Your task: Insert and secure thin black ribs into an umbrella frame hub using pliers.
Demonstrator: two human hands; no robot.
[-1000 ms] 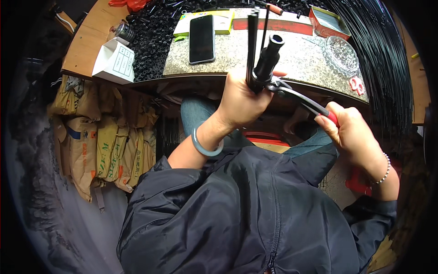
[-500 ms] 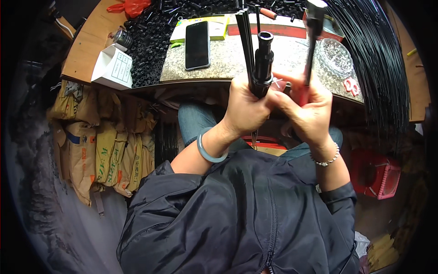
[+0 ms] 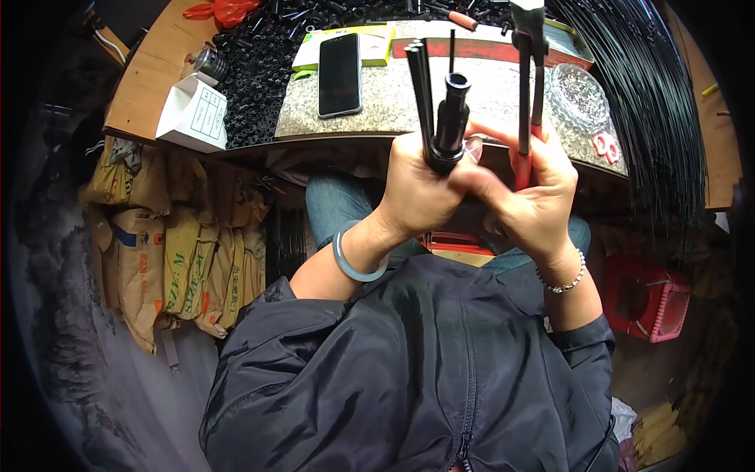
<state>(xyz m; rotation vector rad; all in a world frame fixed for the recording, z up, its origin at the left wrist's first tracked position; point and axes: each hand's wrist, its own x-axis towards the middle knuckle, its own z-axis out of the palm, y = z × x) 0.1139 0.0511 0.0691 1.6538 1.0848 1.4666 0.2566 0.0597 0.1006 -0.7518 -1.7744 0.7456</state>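
In front of my chest, my left hand (image 3: pixel 413 189) is closed round the lower end of a black stepped tube (image 3: pixel 452 118) with a round open top. A few thin black rods (image 3: pixel 421 86) stand upright in the same grip, left of the tube. My right hand (image 3: pixel 543 204) holds a pair of red-handled pincers (image 3: pixel 524 102) upright, their metal head at the top and the two arms slightly apart. The right thumb reaches across to the left hand at the tube's base. A small clear piece shows between the hands; what it is, I cannot tell.
On the bench lie a phone (image 3: pixel 340 75), a white box (image 3: pixel 193 114), many small black parts (image 3: pixel 255 86), a glass dish (image 3: pixel 580 98) and pink scissor handles (image 3: pixel 605 147). Long black rods (image 3: pixel 653 102) hang over the right edge. A red basket (image 3: pixel 649 299) stands lower right.
The pincers have turned in my right hand, so both arms now show apart. My left hand and the tube have shifted slightly left and nearer to me.
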